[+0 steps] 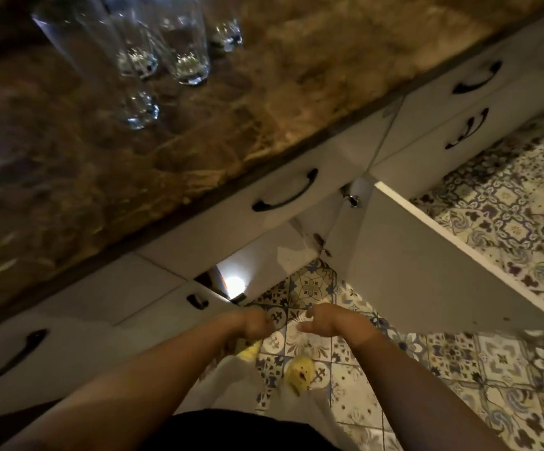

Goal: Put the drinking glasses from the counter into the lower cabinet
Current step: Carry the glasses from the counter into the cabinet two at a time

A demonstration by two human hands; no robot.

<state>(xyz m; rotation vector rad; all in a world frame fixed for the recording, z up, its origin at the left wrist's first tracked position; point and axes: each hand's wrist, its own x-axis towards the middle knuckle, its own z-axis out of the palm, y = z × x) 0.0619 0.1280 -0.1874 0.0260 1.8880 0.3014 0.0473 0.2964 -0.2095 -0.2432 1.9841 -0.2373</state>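
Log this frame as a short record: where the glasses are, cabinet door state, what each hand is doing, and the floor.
glasses: several clear ones standing on the counter, far left; exact count unclear from blur
cabinet door: lower door swung open to the right
cabinet interior: mostly hidden; a bright light spot shows inside
left hand: empty, fingers curled, low in front of the opening
right hand: empty, fingers loosely open, beside the left
floor: patterned tiles
task state: no glass picked up in this frame
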